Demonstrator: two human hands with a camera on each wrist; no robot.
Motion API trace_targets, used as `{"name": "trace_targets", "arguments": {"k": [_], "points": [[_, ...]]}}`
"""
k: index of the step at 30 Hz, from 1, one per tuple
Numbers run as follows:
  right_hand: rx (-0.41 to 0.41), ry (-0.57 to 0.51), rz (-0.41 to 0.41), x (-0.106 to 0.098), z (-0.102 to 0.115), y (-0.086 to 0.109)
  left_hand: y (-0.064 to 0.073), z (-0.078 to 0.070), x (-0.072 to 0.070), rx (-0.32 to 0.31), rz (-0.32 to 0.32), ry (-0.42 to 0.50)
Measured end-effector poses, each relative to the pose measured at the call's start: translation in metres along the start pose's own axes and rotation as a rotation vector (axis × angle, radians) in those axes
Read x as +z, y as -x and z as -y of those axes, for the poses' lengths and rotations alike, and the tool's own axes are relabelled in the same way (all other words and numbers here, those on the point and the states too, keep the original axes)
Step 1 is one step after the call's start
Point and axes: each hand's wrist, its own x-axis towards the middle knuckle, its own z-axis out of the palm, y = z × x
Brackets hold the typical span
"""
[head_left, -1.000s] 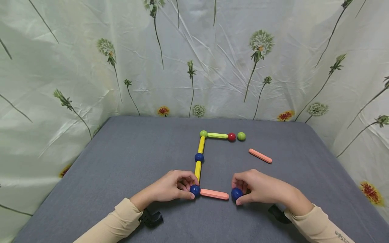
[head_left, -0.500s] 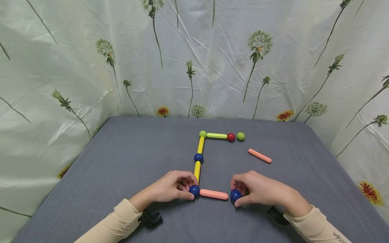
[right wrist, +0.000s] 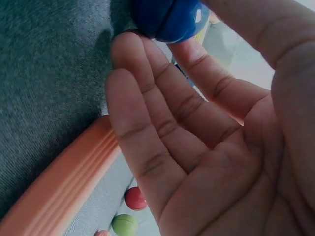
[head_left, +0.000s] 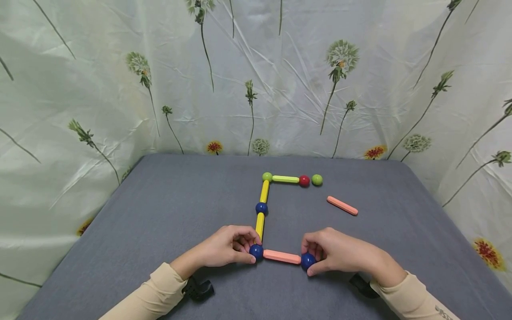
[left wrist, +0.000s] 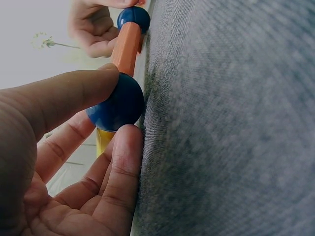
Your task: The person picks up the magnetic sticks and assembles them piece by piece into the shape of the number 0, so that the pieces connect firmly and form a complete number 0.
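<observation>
My left hand (head_left: 228, 246) pinches a blue ball (head_left: 256, 252) between thumb and fingers at the near left corner of a shape of balls and sticks. From that ball a salmon stick (head_left: 282, 256) runs right, its far end meeting a second blue ball (head_left: 308, 261). Thumb and fingers of my right hand (head_left: 340, 250) hold this second ball; the right wrist view shows its seam (right wrist: 170, 19). A yellow stick (head_left: 260, 224) leads back from the left ball to another blue ball (head_left: 262, 208).
Farther back come another yellow stick (head_left: 264, 191), a green ball (head_left: 267, 177), a light green stick (head_left: 286, 179) and a red ball (head_left: 304, 181). A separate green ball (head_left: 317, 179) sits beside the red one. One loose salmon stick (head_left: 342, 206) lies right on the grey cloth (head_left: 192, 191).
My right hand has shifted slightly left with its blue ball, and the gap to the salmon stick's end has closed. The left hand keeps its hold in place.
</observation>
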Motion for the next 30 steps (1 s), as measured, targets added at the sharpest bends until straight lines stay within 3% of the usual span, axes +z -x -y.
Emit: {"name": "trace_targets", "arguments": {"k": [17,30], "points": [[0.005,-0.015,0.001,0.001,-0.001,0.004,-0.001,-0.001,0.003,0.012,0.002,-0.003],[0.015,-0.017,-0.055,-0.008,-0.002,0.017,0.002,-0.006,0.003,0.027,-0.011,-0.113]]}}
